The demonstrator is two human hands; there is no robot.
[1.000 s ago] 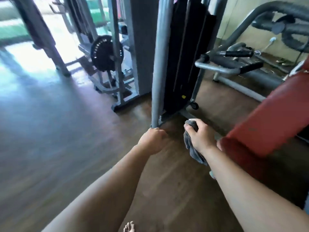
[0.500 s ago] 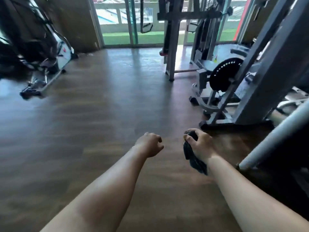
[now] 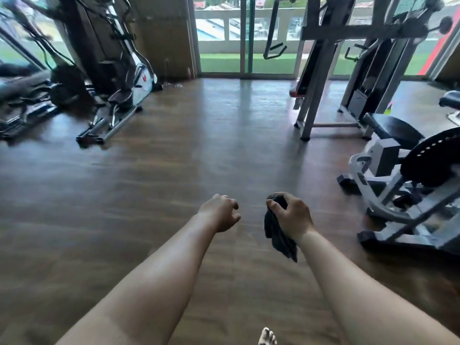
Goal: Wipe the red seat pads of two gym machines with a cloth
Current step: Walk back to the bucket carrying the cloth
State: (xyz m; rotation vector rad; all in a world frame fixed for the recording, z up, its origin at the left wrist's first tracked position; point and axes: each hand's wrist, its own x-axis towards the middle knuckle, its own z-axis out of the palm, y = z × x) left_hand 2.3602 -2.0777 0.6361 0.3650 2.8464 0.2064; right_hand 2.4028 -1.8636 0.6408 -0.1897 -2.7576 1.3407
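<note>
My right hand (image 3: pixel 292 215) is closed around a dark grey cloth (image 3: pixel 277 232), which hangs down below the fist over the wooden floor. My left hand (image 3: pixel 221 211) is held out beside it with the fingers loosely curled and nothing in them. A small red pad (image 3: pixel 295 89) shows low at the foot of the grey cable machine (image 3: pixel 316 100) at the back right, far from both hands. No other red seat pad is in view.
A grey plate-loaded machine with a black seat (image 3: pixel 395 170) stands on the right. Elliptical trainers (image 3: pixel 117 95) stand at the back left. Glass doors (image 3: pixel 246 38) close off the far wall. Open wooden floor (image 3: pixel 174 158) lies ahead. My bare toes (image 3: pixel 267 337) show at the bottom.
The view has swung left, away from the red pad and grey post, to the open floor. Both hands kept their pose, the cloth still in the right.
</note>
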